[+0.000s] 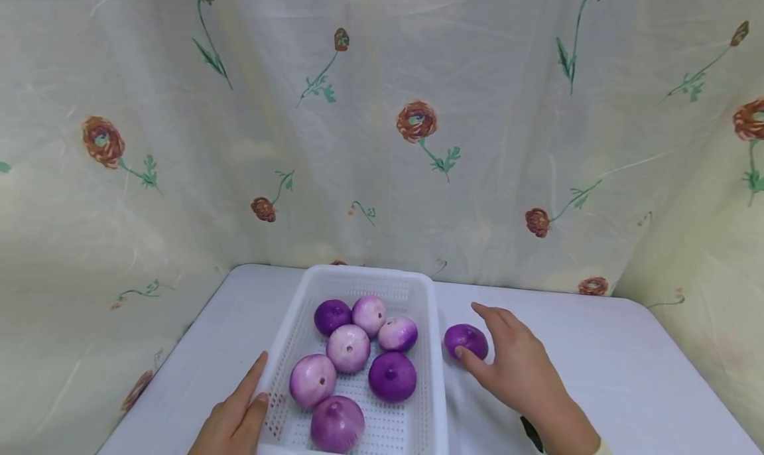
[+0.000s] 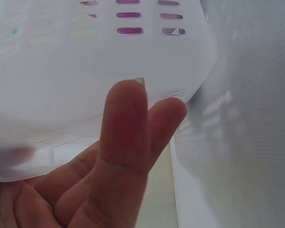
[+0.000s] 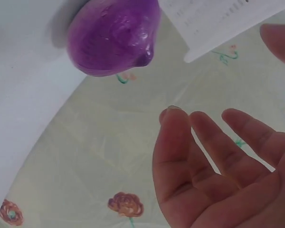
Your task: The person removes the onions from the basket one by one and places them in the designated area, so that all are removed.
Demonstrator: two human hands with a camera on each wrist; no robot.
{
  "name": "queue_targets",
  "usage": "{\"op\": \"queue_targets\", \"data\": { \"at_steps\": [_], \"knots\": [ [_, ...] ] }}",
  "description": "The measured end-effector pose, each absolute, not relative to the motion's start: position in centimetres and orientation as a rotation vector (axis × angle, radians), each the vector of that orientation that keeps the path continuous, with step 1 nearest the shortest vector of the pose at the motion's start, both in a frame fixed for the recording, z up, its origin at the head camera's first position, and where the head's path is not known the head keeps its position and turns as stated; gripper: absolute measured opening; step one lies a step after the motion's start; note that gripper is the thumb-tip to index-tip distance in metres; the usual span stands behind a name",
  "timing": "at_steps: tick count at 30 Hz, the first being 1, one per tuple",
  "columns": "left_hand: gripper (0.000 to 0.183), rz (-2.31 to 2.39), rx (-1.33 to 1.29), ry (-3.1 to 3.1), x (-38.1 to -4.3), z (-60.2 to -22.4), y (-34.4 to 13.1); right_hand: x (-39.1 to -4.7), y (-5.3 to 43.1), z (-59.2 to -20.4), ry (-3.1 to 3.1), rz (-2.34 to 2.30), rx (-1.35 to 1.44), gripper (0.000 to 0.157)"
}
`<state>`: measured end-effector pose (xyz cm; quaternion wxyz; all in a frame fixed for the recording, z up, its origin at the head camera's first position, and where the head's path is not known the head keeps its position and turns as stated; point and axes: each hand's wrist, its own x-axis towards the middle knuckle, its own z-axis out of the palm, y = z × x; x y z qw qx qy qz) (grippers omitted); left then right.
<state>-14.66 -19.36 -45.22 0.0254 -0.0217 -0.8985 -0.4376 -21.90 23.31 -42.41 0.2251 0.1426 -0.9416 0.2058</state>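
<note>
A white perforated plastic basket [image 1: 434, 375] on the table holds several purple and pale-purple onions, among them a dark one [image 1: 392, 377] on its right side and a mauve one [image 1: 337, 424] at the near end. My left hand [image 1: 234, 415] rests along the basket's left side, fingers fairly straight at the wall; in the left wrist view the fingers lie against the basket [image 2: 61, 80]. Right of the basket sits a single purple onion [image 1: 466, 341]. Around it my right hand [image 1: 520, 359] spreads thumb and fingers. In the right wrist view that onion [image 3: 114, 38] lies apart from the fingertips.
The white table [image 1: 597, 349] has rounded far corners. A flower-patterned curtain [image 1: 382, 176] hangs behind it and along both sides. A dark green band [image 1: 531, 434] shows by my right wrist.
</note>
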Motion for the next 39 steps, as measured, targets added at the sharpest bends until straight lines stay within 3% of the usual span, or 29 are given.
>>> {"op": "queue_targets", "data": {
  "at_steps": [21,39],
  "knots": [
    [0.058,-1.366,-0.082,-2.718,-14.2,-45.1,-19.0,-18.6,20.4,-38.9,-2.326,0.588,0.621,0.051],
    [0.058,-1.341,-0.063,-2.724,-14.1,-44.7,-18.7,-19.1,15.9,-36.8,-2.311,0.766,0.780,0.042]
  ]
}}
